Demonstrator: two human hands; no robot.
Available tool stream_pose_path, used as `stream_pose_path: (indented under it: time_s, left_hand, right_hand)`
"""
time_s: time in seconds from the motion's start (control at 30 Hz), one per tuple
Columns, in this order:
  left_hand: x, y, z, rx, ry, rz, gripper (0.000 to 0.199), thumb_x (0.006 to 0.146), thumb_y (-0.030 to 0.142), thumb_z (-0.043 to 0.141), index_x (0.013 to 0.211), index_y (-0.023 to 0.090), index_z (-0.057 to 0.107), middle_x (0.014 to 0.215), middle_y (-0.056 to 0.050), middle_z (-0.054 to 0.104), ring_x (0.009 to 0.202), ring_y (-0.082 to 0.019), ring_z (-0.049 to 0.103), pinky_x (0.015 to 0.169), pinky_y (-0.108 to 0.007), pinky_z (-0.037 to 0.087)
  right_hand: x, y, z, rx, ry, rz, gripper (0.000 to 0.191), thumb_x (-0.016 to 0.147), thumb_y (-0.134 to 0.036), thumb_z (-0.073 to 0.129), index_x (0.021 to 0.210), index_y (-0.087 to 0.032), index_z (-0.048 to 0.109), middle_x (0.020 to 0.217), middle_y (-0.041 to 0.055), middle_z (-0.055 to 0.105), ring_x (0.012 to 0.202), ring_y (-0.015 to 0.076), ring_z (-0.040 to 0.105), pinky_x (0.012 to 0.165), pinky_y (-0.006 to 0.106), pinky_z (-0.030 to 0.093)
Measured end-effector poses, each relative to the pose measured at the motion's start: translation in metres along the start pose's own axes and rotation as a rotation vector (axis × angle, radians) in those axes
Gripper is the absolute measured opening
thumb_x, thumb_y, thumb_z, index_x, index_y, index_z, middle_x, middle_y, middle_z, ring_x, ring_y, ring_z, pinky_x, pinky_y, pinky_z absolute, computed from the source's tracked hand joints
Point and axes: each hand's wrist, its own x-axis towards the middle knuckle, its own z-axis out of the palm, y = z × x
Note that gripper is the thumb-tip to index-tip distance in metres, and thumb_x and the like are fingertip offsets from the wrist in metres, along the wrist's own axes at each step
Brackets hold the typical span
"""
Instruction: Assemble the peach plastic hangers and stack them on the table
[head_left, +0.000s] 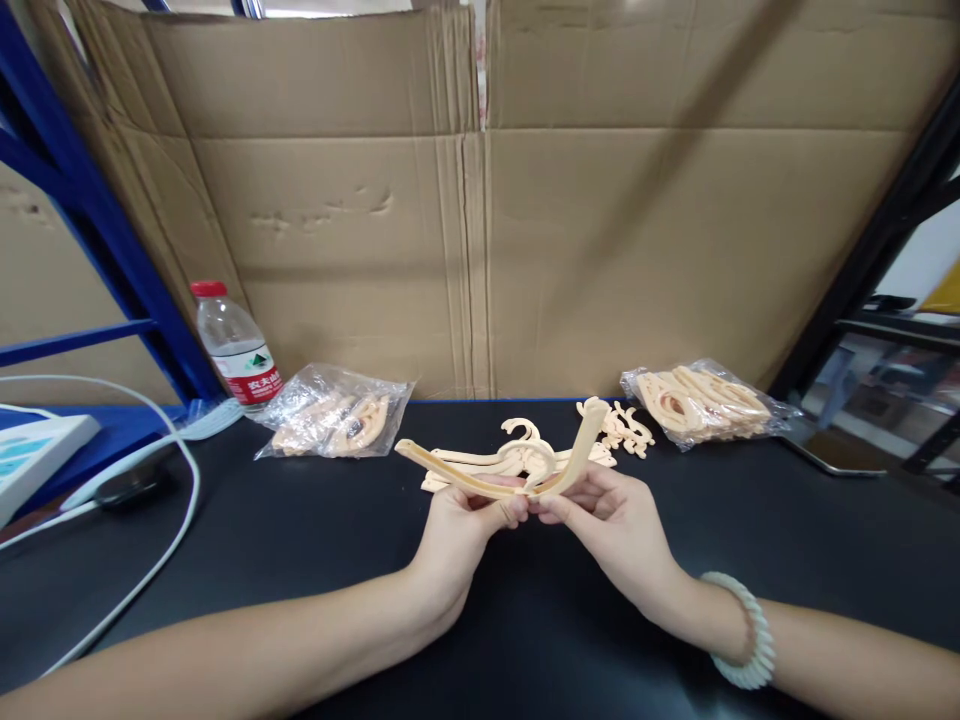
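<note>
My left hand and my right hand meet at the middle, fingertips pinched close together. My left hand grips a beige plastic clothes hanger arm that slants up to the left. Another hanger arm rises steeply to the right from my right hand. Their inner ends meet between my thumbs; my fingers partly hide that joint. Just behind my hands lie beige hanger parts, one with a curved hook. Several small beige pieces are heaped to the right of them.
Clear bags of beige hanger parts lie at back left and back right. A red-capped water bottle stands beside the left bag. A white cable loops at left. A cardboard wall bounds the black table.
</note>
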Motion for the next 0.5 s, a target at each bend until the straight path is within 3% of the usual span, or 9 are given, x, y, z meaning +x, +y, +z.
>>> stream_pose_path:
  time_s: [0.13, 0.27, 0.37, 0.5]
  left_hand:
    - [-0.003, 0.004, 0.0, 0.037, -0.035, -0.012, 0.02, 0.064, 0.023, 0.083, 0.078, 0.012, 0.074, 0.073, -0.004, 0.071, 0.066, -0.011, 0.058, 0.064, -0.02, 0.048]
    - [-0.009, 0.014, -0.006, 0.068, -0.028, -0.105, 0.027, 0.064, 0.026, 0.084, 0.083, 0.012, 0.071, 0.076, -0.004, 0.07, 0.069, -0.011, 0.061, 0.066, -0.019, 0.05]
    - [-0.011, 0.024, -0.02, 0.044, 0.024, -0.161, 0.029, 0.061, 0.026, 0.085, 0.082, 0.013, 0.069, 0.078, -0.002, 0.068, 0.07, -0.01, 0.062, 0.068, -0.019, 0.052]
    - [-0.004, 0.037, -0.044, 0.14, 0.023, -0.124, 0.029, 0.063, 0.026, 0.084, 0.081, 0.014, 0.065, 0.08, -0.002, 0.068, 0.066, -0.008, 0.06, 0.062, -0.017, 0.049]
  right_hand:
    - [0.003, -0.002, -0.005, -0.008, -0.063, 0.075, 0.026, 0.07, -0.033, 0.077, 0.083, -0.015, 0.066, 0.082, 0.0058, 0.072, 0.073, 0.017, 0.07, 0.062, 0.024, 0.059]
    - [0.018, -0.011, -0.031, 0.009, -0.161, 0.125, 0.025, 0.068, -0.031, 0.079, 0.082, -0.016, 0.065, 0.075, 0.0007, 0.068, 0.063, 0.012, 0.067, 0.052, 0.019, 0.054]
    - [0.033, -0.023, -0.058, -0.015, -0.259, 0.148, 0.022, 0.068, -0.03, 0.08, 0.075, -0.016, 0.064, 0.065, -0.0009, 0.066, 0.059, 0.0119, 0.066, 0.055, 0.021, 0.055]
    - [0.047, -0.032, -0.082, -0.28, -0.381, 0.14, 0.022, 0.064, -0.03, 0.081, 0.074, -0.016, 0.068, 0.064, 0.0011, 0.07, 0.06, 0.015, 0.067, 0.058, 0.026, 0.053]
